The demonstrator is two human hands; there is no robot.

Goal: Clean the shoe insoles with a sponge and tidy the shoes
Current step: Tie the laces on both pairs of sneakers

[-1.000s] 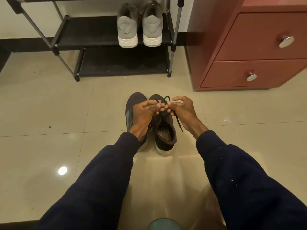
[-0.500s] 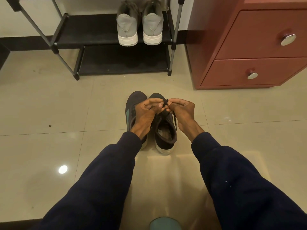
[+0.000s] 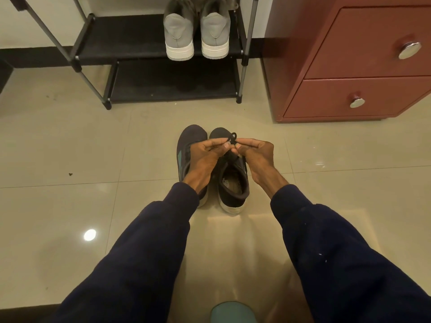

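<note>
Your left hand [image 3: 205, 157] and right hand [image 3: 258, 157] each pinch the lace [image 3: 232, 135]; tying seems underway, and shelving the shoes [image 3: 233, 197] is left.

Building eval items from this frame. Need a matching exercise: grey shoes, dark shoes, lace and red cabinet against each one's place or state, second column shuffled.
Things:
1. grey shoes
2. dark shoes
3. lace
4. red cabinet

Places or states:
A. pinched between the left hand and the right hand
B. right of the rack, drawers shut
C. side by side on the floor
D. on a rack shelf, heels toward the camera

Pairs: 1-D, 2-C, 3-A, 4-B.
</note>
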